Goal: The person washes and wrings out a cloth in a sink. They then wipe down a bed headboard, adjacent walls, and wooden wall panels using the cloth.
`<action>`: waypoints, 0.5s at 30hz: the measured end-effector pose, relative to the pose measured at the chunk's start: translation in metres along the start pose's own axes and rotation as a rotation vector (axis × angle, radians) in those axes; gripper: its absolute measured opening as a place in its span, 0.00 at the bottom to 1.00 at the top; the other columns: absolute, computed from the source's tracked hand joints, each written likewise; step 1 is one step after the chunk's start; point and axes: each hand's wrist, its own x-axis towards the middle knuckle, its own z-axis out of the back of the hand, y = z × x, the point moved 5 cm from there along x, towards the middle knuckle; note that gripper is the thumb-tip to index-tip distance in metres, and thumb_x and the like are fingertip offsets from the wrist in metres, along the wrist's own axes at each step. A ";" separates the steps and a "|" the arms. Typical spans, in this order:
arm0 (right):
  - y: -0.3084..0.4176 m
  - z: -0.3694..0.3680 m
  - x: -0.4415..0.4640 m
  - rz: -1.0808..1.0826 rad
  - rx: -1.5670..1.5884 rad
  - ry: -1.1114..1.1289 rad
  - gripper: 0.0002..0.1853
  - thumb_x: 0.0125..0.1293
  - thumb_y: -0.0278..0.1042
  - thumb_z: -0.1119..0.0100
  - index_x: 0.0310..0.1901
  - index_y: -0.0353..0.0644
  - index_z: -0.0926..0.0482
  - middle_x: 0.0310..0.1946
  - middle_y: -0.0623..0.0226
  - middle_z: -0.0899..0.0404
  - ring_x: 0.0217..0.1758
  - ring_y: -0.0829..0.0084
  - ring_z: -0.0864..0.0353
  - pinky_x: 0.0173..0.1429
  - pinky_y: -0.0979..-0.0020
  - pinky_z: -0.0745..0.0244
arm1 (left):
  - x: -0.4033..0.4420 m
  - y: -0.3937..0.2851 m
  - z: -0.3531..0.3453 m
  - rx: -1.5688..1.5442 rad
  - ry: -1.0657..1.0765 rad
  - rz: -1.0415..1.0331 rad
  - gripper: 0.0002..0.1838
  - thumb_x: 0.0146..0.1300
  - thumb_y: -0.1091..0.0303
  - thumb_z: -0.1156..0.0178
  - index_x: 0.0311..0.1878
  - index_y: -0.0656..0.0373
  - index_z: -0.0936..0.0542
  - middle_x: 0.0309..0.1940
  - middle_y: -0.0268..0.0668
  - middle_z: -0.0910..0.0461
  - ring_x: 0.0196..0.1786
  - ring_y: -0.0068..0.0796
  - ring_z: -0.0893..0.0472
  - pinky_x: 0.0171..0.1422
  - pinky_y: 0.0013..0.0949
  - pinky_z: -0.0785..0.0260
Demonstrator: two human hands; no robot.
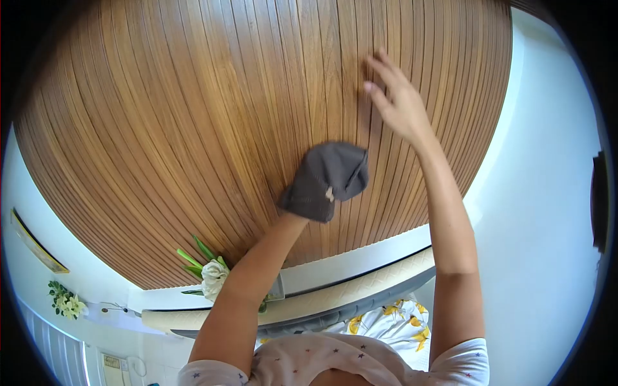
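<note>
A dark grey knit cloth [331, 168], shaped like a cap with a ribbed edge, covers my left hand [315, 209] to the wrist. It is against or just off the wood-slat wall [212, 128]; I cannot tell which. Its upper part is bunched and folded, with a small pale spot near the middle that could be a label or a fingertip. Most of my left fingers are hidden under the fabric. Higher and to the right, my right hand [402, 103] is raised near the slats with fingers apart, holding nothing; its fingertips are slightly blurred.
Below the slats runs a cream padded headboard [360, 283], with patterned bedding [393, 321] under it. A white flower with green leaves [212, 280] stands close to my left forearm. White wall [534, 225] lies right; a frame [38, 241] and plant [64, 301] are left.
</note>
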 end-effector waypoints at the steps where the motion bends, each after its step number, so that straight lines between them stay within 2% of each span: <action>1: 0.009 0.005 -0.019 -0.016 -0.013 0.028 0.24 0.67 0.44 0.51 0.61 0.41 0.31 0.66 0.50 0.38 0.66 0.51 0.34 0.67 0.58 0.37 | -0.022 0.006 -0.008 -0.108 0.079 0.014 0.21 0.63 0.67 0.47 0.60 0.59 0.30 0.55 0.47 0.26 0.56 0.40 0.26 0.60 0.35 0.34; 2: 0.012 0.008 -0.040 -0.061 0.075 0.092 0.24 0.67 0.44 0.50 0.60 0.40 0.30 0.65 0.50 0.36 0.65 0.51 0.33 0.66 0.59 0.37 | -0.039 0.004 -0.012 -0.216 0.159 0.023 0.21 0.63 0.69 0.48 0.60 0.59 0.30 0.57 0.46 0.28 0.59 0.39 0.27 0.62 0.34 0.35; 3: 0.015 0.011 -0.061 -0.104 0.162 0.157 0.24 0.67 0.44 0.49 0.59 0.38 0.29 0.63 0.50 0.34 0.64 0.50 0.32 0.66 0.59 0.36 | -0.050 -0.011 -0.008 -0.011 0.232 -0.040 0.21 0.62 0.71 0.49 0.60 0.60 0.30 0.57 0.45 0.27 0.58 0.39 0.27 0.62 0.33 0.36; 5: 0.020 0.014 -0.113 -0.397 0.333 0.330 0.25 0.67 0.47 0.49 0.57 0.34 0.28 0.59 0.48 0.30 0.61 0.51 0.28 0.64 0.61 0.35 | -0.065 -0.041 -0.001 0.404 0.370 -0.152 0.21 0.62 0.75 0.51 0.60 0.61 0.30 0.55 0.45 0.25 0.57 0.38 0.26 0.63 0.33 0.37; 7: 0.000 -0.014 -0.187 -0.738 0.474 0.435 0.32 0.70 0.56 0.56 0.60 0.32 0.31 0.56 0.45 0.27 0.60 0.54 0.27 0.64 0.62 0.35 | -0.079 -0.027 -0.008 -0.159 0.391 0.392 0.21 0.62 0.74 0.51 0.61 0.63 0.30 0.55 0.46 0.25 0.58 0.38 0.26 0.64 0.33 0.38; 8: 0.006 -0.026 -0.218 -0.988 0.647 0.523 0.35 0.70 0.60 0.62 0.62 0.32 0.34 0.54 0.45 0.26 0.58 0.54 0.26 0.64 0.62 0.35 | -0.092 -0.022 -0.016 -0.446 0.384 0.663 0.22 0.63 0.74 0.51 0.61 0.63 0.30 0.55 0.46 0.25 0.58 0.38 0.26 0.64 0.33 0.38; 9: 0.016 -0.038 -0.248 -1.244 0.816 0.607 0.38 0.70 0.64 0.67 0.63 0.32 0.36 0.53 0.44 0.25 0.57 0.55 0.25 0.63 0.62 0.36 | -0.098 -0.013 -0.027 -0.749 0.289 0.753 0.24 0.63 0.68 0.47 0.62 0.65 0.31 0.53 0.48 0.23 0.59 0.38 0.26 0.65 0.33 0.39; 10: 0.032 -0.051 -0.257 -1.103 0.927 0.659 0.42 0.69 0.69 0.72 0.66 0.35 0.39 0.53 0.48 0.26 0.53 0.58 0.24 0.60 0.64 0.32 | -0.086 -0.029 -0.017 -0.759 0.323 0.764 0.25 0.63 0.64 0.45 0.62 0.64 0.31 0.54 0.47 0.25 0.59 0.38 0.27 0.65 0.33 0.39; 12: 0.061 -0.072 -0.273 -1.316 1.182 0.344 0.39 0.69 0.66 0.67 0.65 0.36 0.38 0.52 0.52 0.25 0.52 0.64 0.24 0.55 0.68 0.28 | -0.071 -0.059 0.001 -0.780 0.404 0.794 0.30 0.62 0.54 0.40 0.62 0.63 0.31 0.57 0.43 0.27 0.60 0.37 0.29 0.65 0.33 0.40; 14: 0.072 -0.081 -0.260 -1.426 1.373 0.286 0.32 0.71 0.58 0.60 0.63 0.37 0.35 0.51 0.58 0.24 0.52 0.70 0.24 0.54 0.71 0.27 | -0.075 -0.061 0.005 -0.360 0.488 0.435 0.35 0.58 0.50 0.37 0.62 0.62 0.31 0.62 0.46 0.32 0.68 0.43 0.37 0.70 0.40 0.46; 15: 0.071 -0.080 -0.247 -1.309 1.409 0.129 0.28 0.70 0.51 0.57 0.61 0.37 0.33 0.49 0.61 0.23 0.50 0.72 0.23 0.54 0.71 0.27 | -0.066 -0.074 0.024 -0.115 0.505 0.248 0.36 0.56 0.48 0.36 0.62 0.61 0.31 0.65 0.47 0.35 0.71 0.46 0.42 0.72 0.43 0.48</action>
